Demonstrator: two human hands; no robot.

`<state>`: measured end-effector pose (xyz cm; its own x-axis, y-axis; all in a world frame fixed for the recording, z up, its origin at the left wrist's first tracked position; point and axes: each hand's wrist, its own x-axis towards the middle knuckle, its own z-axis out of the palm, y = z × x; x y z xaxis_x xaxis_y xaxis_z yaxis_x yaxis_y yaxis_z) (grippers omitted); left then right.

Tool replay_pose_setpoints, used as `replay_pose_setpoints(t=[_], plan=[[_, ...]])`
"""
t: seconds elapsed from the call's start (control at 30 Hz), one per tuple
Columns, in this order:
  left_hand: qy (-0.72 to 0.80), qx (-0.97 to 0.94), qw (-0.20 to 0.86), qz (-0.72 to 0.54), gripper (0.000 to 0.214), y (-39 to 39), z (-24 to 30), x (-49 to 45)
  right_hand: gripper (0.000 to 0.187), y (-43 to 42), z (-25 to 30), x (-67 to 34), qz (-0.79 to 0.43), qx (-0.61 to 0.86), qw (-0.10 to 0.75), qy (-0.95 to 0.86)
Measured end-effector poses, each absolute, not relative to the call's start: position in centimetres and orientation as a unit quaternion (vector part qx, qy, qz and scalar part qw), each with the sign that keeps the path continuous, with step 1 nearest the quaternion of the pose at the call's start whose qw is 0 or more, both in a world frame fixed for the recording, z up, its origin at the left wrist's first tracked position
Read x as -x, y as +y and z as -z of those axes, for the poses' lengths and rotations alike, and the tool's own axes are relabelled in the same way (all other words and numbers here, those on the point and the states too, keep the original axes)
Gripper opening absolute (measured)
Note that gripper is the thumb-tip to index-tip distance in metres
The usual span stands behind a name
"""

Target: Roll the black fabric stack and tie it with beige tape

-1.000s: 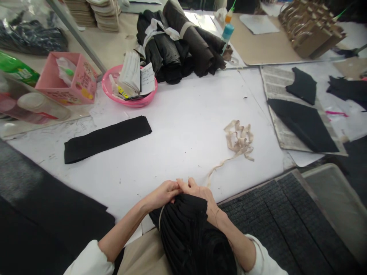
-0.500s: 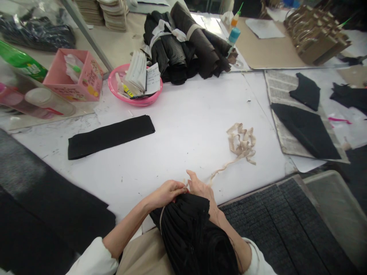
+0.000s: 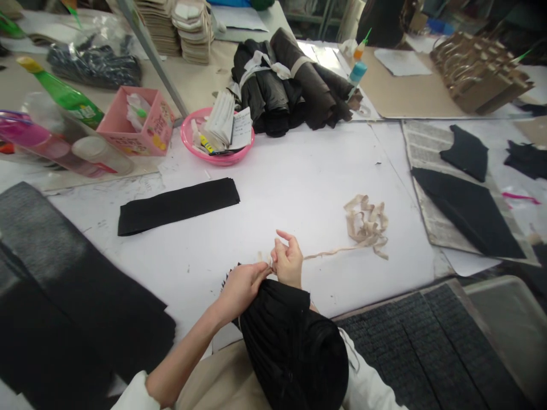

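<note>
A thick bundle of folded black fabric (image 3: 294,341) leans against my front, over the table edge. My left hand (image 3: 241,289) lies along the bundle's far end, its thumb and fingers pinched on a beige fabric strip. Right beside it, my right hand (image 3: 288,261) is closed on the same strip, index finger raised. The two hands nearly touch, and the exact grip between the fingertips is partly hidden. From my right hand the strip runs across the white table to a loose tangled heap of beige strip (image 3: 366,221).
A folded black fabric band (image 3: 179,206) lies on the white table (image 3: 299,188). Behind it stand a pink basin (image 3: 217,156) with papers, a pink box (image 3: 137,128), and tied dark rolls (image 3: 265,85). Black pieces (image 3: 468,210) lie on newspaper at right; dark sheets (image 3: 77,296) sit at left.
My right hand has turned upward and moved slightly away from me, drawing the strip straighter. My left hand has shifted left over the bundle. The whole view has moved a little.
</note>
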<state>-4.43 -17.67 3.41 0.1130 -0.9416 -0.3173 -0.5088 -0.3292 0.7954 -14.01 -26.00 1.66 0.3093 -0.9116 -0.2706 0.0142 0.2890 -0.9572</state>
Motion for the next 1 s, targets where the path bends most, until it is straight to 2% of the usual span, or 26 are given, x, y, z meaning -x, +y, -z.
replay_pose_setpoints(t=[0.13, 0.27, 0.37, 0.47, 0.63, 0.87, 1.0], plan=[[-0.552, -0.742, 0.231, 0.302, 0.029, -18.4, -4.4, 3.7, 0.033, -26.8, -3.1, 12.2, 0.400, 0.515, 0.628, 0.425], [-0.540, -0.781, 0.213, 0.231, 0.029, -18.5, -1.7, 4.6, 0.033, -27.1, -0.3, 11.5, 0.397, 0.511, 0.618, 0.446], [-0.525, -0.797, 0.201, 0.221, 0.030, -18.2, 1.4, 5.7, 0.031, -26.8, 2.6, 12.3, 0.363, 0.513, 0.615, 0.476], [-0.517, -0.802, 0.201, 0.221, 0.032, -18.2, 3.2, 6.7, 0.028, -26.9, 3.4, 13.4, 0.308, 0.579, 0.594, 0.466], [-0.522, -0.795, 0.207, 0.229, 0.027, -19.2, 3.4, 7.6, 0.023, -28.6, 1.1, 14.1, 0.184, 0.724, 0.518, 0.417], [-0.533, -0.785, 0.226, 0.221, 0.027, -20.2, 2.7, 8.9, 0.020, -30.1, -1.3, 13.5, 0.125, 0.747, 0.530, 0.382], [-0.539, -0.774, 0.250, 0.219, 0.015, -20.3, 2.8, 9.5, 0.018, -29.4, -2.3, 13.3, 0.086, 0.781, 0.510, 0.351]])
